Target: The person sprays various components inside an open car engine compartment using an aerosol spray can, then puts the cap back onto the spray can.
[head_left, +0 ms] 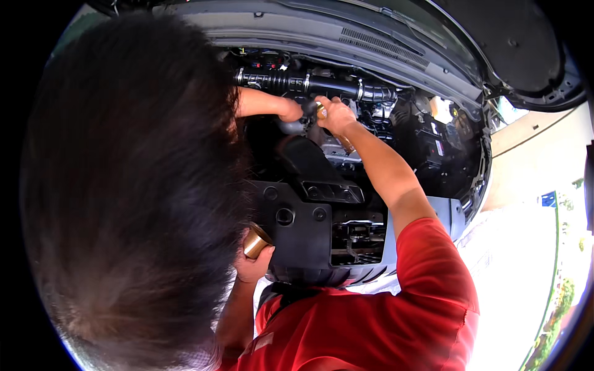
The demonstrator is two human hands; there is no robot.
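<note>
My right hand (336,116) reaches over the engine, its fingers wrapped around a gold-coloured can (345,143), seemingly an aerosol can. The can's body shows below the palm, and its other end shows beside the fingertips. Nearer to me, my left hand (253,265) holds a gold-brown cylindrical cup or cap (257,242), tilted with its open end upward. Beside my right hand is a co-worker's hand (290,110), close to a blurred dark rounded part (308,107). Under the can lies a metal engine cover (341,153), partly hidden.
A co-worker's head (134,185) blocks the left side. A black intake hose (327,86) with metal clamps crosses behind the hands. A black air duct (301,157) and the front plastic cover (297,236) lie nearer. A battery (429,143) sits right; the raised bonnet (519,46) is upper right.
</note>
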